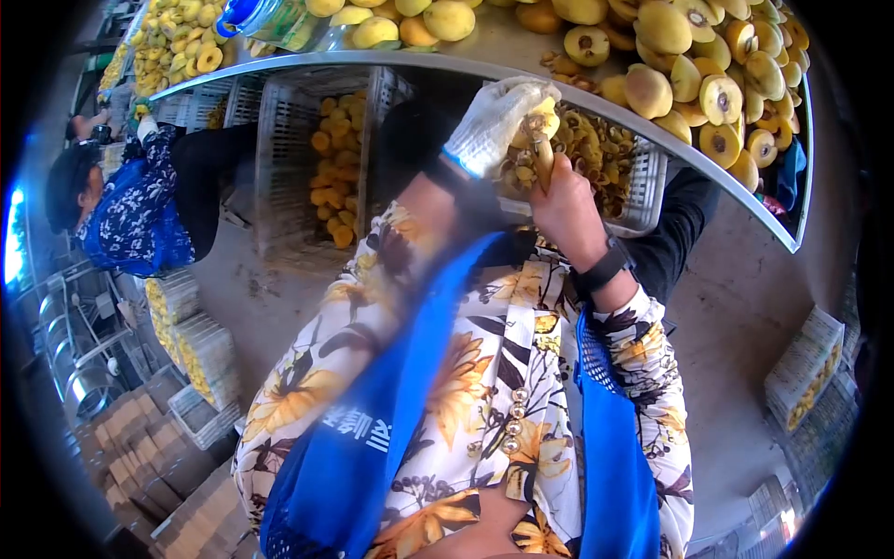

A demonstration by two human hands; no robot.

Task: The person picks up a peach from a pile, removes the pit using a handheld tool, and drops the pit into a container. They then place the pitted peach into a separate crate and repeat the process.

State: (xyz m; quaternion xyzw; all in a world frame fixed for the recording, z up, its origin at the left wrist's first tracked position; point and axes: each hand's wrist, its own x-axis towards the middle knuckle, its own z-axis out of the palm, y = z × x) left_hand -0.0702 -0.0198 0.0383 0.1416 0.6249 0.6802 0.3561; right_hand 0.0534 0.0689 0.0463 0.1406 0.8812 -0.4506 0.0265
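My left hand, in a white knit glove, is closed around a yellow fruit just beyond the table edge. My bare right hand grips a tool with a brownish handle, whose upper end meets the fruit. The tip of the tool is hidden against the fruit. Directly beneath both hands is a white crate holding many small brown and yellow pieces. Halved yellow fruits with brown centres are piled on the metal table above.
At the left, a crate holds orange fruit pieces. A co-worker in blue sits farther left. A clear bottle with a blue cap lies on the table. Stacked crates stand lower left, and another crate is at right.
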